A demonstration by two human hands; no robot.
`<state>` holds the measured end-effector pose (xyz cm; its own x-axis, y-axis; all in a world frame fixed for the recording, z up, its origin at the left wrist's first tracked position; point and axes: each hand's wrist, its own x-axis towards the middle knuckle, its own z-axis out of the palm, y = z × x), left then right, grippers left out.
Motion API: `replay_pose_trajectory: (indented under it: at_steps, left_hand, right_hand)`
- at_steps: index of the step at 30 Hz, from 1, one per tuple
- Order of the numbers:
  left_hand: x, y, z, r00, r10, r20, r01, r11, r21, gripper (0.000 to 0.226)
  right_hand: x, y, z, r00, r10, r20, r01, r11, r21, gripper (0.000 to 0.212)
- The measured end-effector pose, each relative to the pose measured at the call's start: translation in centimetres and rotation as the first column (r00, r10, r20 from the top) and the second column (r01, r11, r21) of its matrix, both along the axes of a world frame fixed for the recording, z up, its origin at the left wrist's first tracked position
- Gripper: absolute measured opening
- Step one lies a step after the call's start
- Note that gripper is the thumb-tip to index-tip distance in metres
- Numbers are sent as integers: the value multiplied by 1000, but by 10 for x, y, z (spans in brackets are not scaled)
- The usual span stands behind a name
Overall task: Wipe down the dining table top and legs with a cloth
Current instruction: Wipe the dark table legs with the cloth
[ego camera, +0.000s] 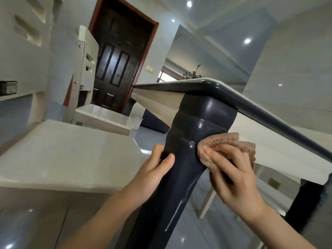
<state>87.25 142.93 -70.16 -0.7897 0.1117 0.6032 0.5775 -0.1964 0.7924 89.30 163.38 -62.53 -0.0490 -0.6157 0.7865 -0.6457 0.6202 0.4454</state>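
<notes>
Grip first: right hand (235, 178) has its fingers curled over a bunched-up tan terry cloth (228, 142) and is pressing it onto the right side of the dark glossy table leg (179, 186), just under the bulge near the top. Left hand (152, 169) is wrapped round the same leg from the left, thumb lying across the front face. The leg meets the rounded corner of the tabletop (260, 113), which has a dark edge and a pale underside. Off to the left are two pale glossy seats (71, 150), can't tell what kind. Far back there's a small white bin (137, 122) on the shiny tiled floor (195, 230) and a dark wooden door (116, 65).
</notes>
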Motion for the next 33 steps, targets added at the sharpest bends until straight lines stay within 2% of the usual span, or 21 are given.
replay_pose_trajectory:
  at_steps: [2, 6, 8, 11, 13, 15, 17, 19, 21, 23, 26, 28, 29, 33]
  left_hand:
    - [-2, 1, 0, 1000, 5, -12, -5, 1000, -2, 21]
    - [-8, 3, -3, 998, 7, -61, -4, 999, 50, 47]
    - [-6, 0, -4, 999, -9, -50, 12, 999, 43, 43]
    - [-4, -3, -4, 1000, -27, -11, 26, 1000, -15, 36]
    - [-7, -2, -5, 999, -34, 5, 34, 999, -23, 39]
    - [-10, -1, -5, 999, -42, 5, 42, 999, 8, 44]
    - [-11, -3, -5, 999, -32, -6, 32, 999, 18, 48]
    - [-11, -5, -3, 1000, -23, -12, 23, 1000, -15, 42]
    - [-12, -7, 1, 1000, -24, 4, 24, 999, -46, 36]
    - [-12, -7, 2, 999, -47, 16, 47, 998, -39, 32]
    - [-11, -5, 2, 996, -75, 46, 77, 997, -30, 41]
    - [-10, -8, 4, 996, -74, 57, 77, 996, -52, 44]
    - [-10, -9, 6, 995, -76, 62, 80, 995, -60, 42]
    - [-8, -11, 6, 998, -28, 54, 35, 992, -123, 28]
  right_hand:
    - [0, -13, 7, 1000, 7, -23, -6, 999, 46, 39]
    - [-3, -30, 21, 997, -36, -69, 48, 981, 189, 38]
    - [-5, -17, 20, 997, -17, -72, 25, 993, 113, 36]
    - [-6, -13, 35, 994, 46, -104, -60, 989, -136, 35]
    - [-9, -24, 53, 990, 56, -132, -87, 965, -247, 34]
    - [-10, -36, 45, 989, 76, -125, -110, 949, -295, 35]
    - [-6, -35, -3, 993, 97, -73, -112, 965, -237, 38]
    - [-1, -27, -59, 999, 55, 1, -54, 994, -100, 44]
    - [2, -22, -81, 998, 10, 58, -11, 1000, 10, 49]
    - [0, -24, -68, 997, 38, 65, -37, 999, -15, 47]
    - [-5, -33, -26, 994, 105, -16, -106, 968, -227, 40]
    - [-5, -36, -24, 992, 125, -11, -123, 951, -284, 39]
    - [-3, -34, -39, 993, 118, 15, -110, 959, -261, 40]
    - [6, -10, -123, 985, 33, 171, -34, 999, 4, 47]
